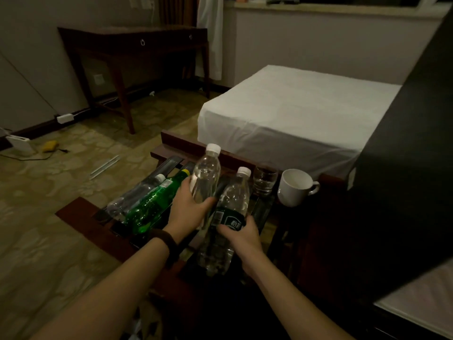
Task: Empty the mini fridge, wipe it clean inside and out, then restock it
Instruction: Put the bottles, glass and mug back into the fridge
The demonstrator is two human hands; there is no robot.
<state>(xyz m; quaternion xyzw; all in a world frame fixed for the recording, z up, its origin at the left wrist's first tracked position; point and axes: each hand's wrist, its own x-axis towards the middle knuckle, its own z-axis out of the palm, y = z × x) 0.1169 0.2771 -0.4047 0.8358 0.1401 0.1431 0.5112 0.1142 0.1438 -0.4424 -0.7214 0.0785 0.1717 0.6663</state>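
Observation:
My left hand point(190, 207) grips a clear water bottle point(207, 173) with a white cap, held tilted above a wooden slatted rack point(81, 222). My right hand point(241, 235) grips a second clear bottle with a dark label point(232, 200), just to the right of the first. On the rack to the left lie a green soda bottle point(152, 204) and another clear bottle point(137, 192). A black fridge door or side point(404, 192) fills the right edge.
A glass tumbler point(264, 179) and a white mug point(295, 186) stand at the rack's far right. A bed with a white sheet point(294, 111) lies behind. A dark wooden desk point(132, 42) stands at the back left, with cables and a power strip point(65, 118) on the floor.

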